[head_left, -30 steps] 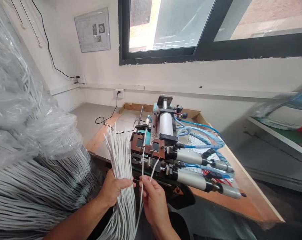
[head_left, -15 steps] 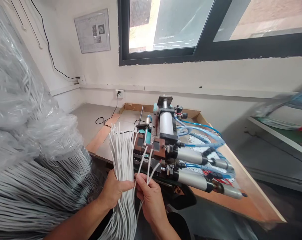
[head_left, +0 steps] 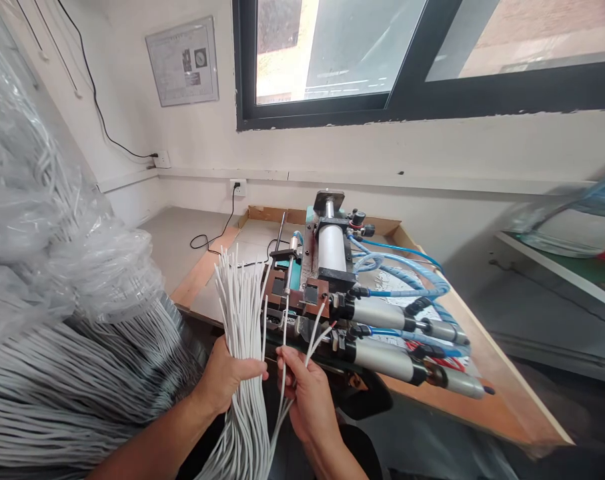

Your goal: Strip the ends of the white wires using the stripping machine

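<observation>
My left hand is closed round a thick bundle of white cables whose ends fan upward. Just to its right, my right hand pinches a few separate white cables. Their tips point up toward the front jaws of a small pneumatic machine. The machine has silver cylinders and blue air hoses and stands on a wooden board. The loose cable tips lie just short of the jaws.
A large heap of white cables under clear plastic wrap fills the left side. A black power cord runs across the grey bench to a wall socket. A window is above, and a green shelf is at the right.
My right hand drew more cables out of the bundle, from one or two to a few, and shifted them slightly right toward the machine's jaws. My left hand stayed on the bundle.
</observation>
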A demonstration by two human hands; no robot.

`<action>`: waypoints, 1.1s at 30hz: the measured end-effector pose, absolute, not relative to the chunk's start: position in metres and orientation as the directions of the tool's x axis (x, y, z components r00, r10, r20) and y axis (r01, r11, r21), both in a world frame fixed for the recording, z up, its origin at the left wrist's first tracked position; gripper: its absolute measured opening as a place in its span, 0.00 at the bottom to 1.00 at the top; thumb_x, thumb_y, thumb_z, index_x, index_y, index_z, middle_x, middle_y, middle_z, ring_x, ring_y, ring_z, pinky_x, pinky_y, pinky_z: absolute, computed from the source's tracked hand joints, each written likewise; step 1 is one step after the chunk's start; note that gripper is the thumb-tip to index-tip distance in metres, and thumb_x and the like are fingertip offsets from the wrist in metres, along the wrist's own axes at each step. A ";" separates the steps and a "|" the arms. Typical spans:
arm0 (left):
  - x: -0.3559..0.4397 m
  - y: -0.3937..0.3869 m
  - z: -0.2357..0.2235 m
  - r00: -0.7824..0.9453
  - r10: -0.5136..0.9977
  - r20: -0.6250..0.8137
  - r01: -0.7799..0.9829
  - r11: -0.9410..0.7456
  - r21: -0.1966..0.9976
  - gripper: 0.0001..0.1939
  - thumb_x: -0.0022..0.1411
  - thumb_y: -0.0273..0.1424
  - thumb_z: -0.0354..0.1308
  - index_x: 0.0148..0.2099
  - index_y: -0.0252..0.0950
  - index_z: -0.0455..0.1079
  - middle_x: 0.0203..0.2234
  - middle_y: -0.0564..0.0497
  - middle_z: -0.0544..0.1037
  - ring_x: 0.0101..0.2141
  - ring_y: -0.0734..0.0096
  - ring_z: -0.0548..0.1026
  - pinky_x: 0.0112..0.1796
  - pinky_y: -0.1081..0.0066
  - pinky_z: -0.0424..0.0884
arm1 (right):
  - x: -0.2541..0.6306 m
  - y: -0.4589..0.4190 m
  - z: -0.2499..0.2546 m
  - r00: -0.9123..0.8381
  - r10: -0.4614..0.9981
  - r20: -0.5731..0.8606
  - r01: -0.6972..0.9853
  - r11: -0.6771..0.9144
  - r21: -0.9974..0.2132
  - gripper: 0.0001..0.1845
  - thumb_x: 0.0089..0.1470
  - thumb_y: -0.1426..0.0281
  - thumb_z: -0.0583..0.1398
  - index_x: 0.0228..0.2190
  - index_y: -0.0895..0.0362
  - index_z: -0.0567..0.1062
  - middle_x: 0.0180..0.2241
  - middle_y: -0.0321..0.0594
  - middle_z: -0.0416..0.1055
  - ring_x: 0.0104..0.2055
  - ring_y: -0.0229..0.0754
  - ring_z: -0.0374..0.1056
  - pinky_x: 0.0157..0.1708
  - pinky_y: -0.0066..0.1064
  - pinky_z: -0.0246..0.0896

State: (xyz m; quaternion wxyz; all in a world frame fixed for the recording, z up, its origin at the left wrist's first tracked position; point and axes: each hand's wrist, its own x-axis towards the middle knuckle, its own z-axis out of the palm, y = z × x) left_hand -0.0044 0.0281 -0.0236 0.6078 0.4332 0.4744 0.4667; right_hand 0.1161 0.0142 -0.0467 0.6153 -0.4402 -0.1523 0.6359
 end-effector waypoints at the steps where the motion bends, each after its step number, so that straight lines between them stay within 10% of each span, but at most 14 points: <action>1: -0.004 0.029 -0.023 0.111 0.979 -0.171 -0.150 0.187 0.971 0.11 0.38 0.19 0.60 0.30 0.30 0.71 0.17 0.53 0.72 0.19 0.72 0.68 0.22 0.71 0.66 | 0.116 0.015 -0.047 0.138 0.918 -0.372 -0.650 -0.199 -0.733 0.15 0.35 0.62 0.66 0.21 0.61 0.74 0.16 0.31 0.60 0.15 0.27 0.47 0.13 0.20 0.37; 7: -0.002 0.029 -0.019 0.127 0.985 -0.119 -0.107 0.133 0.985 0.08 0.38 0.19 0.60 0.26 0.30 0.70 0.17 0.54 0.72 0.20 0.70 0.68 0.23 0.71 0.66 | 0.113 0.017 -0.047 -0.070 0.948 -0.310 -0.583 -0.291 -0.759 0.15 0.35 0.62 0.66 0.22 0.62 0.74 0.15 0.32 0.60 0.17 0.29 0.51 0.17 0.22 0.44; 18: -0.004 0.031 -0.020 0.116 0.977 -0.177 -0.230 0.200 0.952 0.07 0.38 0.20 0.59 0.26 0.30 0.72 0.19 0.52 0.74 0.23 0.67 0.72 0.28 0.67 0.70 | 0.113 0.016 -0.048 0.223 0.889 -0.399 -0.694 -0.143 -0.706 0.13 0.32 0.65 0.68 0.20 0.60 0.73 0.17 0.32 0.64 0.16 0.28 0.52 0.14 0.20 0.45; 33: 0.000 0.028 -0.013 0.200 0.968 -0.151 -0.190 0.189 0.963 0.12 0.38 0.19 0.57 0.31 0.30 0.73 0.20 0.51 0.75 0.23 0.65 0.72 0.26 0.66 0.69 | 0.108 0.022 -0.042 -0.080 0.938 -0.337 -0.678 -0.300 -0.671 0.15 0.32 0.63 0.68 0.21 0.61 0.73 0.16 0.33 0.64 0.17 0.30 0.55 0.17 0.22 0.50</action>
